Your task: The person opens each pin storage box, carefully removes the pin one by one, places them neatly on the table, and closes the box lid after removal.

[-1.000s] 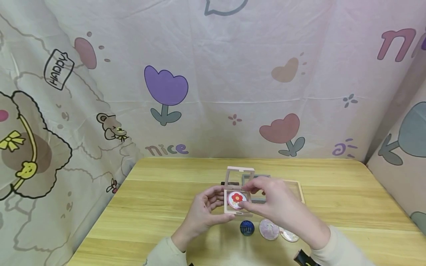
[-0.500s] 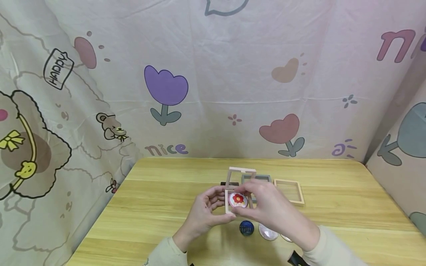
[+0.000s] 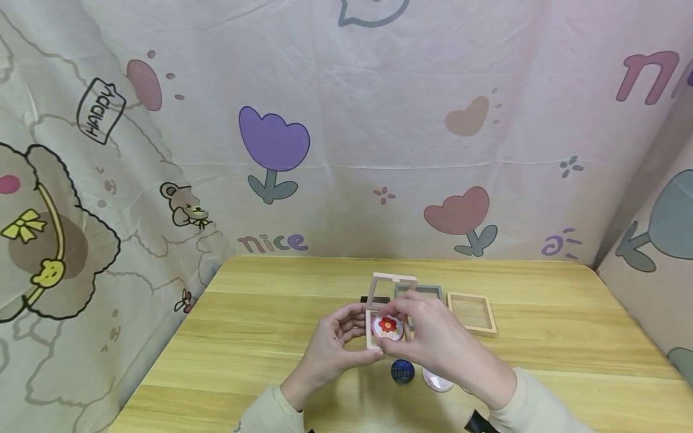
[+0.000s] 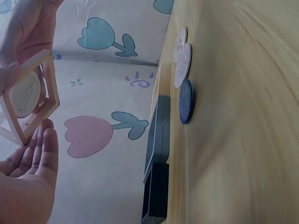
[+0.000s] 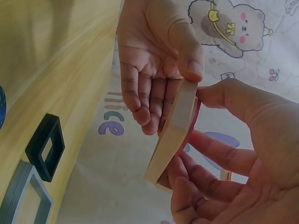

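My left hand (image 3: pixel 337 341) holds a small pale pink display case (image 3: pixel 370 337) above the table, thumb at its near edge and fingers behind it. Its hinged lid (image 3: pixel 394 278) stands raised at the far side. Over the case's bottom half sits a round badge (image 3: pixel 388 327) with a red flower on white. My right hand (image 3: pixel 435 331) pinches this badge between thumb and fingers. The right wrist view catches the badge's red rim (image 5: pixel 195 126) along the case side (image 5: pixel 174 133). The badge's pale back (image 4: pixel 25 95) shows through the case in the left wrist view.
Behind the hands lie a black frame (image 5: pixel 46 147), a grey frame (image 3: pixel 433 291) and a yellow frame (image 3: pixel 471 313). Nearer are a dark blue badge (image 3: pixel 403 371) and a pale badge (image 3: pixel 436 381). Another pale badge (image 4: pixel 179 43) is mostly covered by my right arm in the head view.
My right hand has shifted slightly left, its thumb moving from the badge's face to its near edge, and the yellow frame is now uncovered. The left hand has stayed nearly still.
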Demonstrator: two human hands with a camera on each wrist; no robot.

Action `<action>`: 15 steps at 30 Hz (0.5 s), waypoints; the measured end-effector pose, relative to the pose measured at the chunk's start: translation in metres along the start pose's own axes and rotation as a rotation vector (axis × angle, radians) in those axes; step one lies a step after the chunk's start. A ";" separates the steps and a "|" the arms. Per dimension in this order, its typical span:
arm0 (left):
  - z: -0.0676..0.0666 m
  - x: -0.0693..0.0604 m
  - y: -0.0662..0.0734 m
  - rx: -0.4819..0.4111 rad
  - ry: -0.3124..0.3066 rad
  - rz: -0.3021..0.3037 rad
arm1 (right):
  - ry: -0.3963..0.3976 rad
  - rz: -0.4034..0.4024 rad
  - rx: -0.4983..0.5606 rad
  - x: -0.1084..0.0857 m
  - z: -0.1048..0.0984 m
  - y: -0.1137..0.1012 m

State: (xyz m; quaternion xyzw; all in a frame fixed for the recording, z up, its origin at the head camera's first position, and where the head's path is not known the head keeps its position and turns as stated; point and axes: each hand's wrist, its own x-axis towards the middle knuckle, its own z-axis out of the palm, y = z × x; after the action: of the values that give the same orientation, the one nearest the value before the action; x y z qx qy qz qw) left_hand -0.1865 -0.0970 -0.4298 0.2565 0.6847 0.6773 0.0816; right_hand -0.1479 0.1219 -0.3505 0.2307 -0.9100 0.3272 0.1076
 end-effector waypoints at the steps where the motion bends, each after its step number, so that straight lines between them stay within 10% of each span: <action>1: -0.001 0.000 0.000 0.001 0.000 -0.002 | 0.005 -0.005 -0.004 0.000 0.000 0.000; 15: -0.034 0.000 -0.003 0.037 0.128 -0.087 | 0.060 0.053 -0.026 -0.002 0.003 0.017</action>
State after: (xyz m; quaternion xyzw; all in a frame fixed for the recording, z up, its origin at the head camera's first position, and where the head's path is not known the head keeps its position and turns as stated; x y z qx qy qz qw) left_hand -0.2032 -0.1270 -0.4299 0.1842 0.7115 0.6753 0.0622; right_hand -0.1548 0.1323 -0.3633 0.1951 -0.9164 0.3248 0.1289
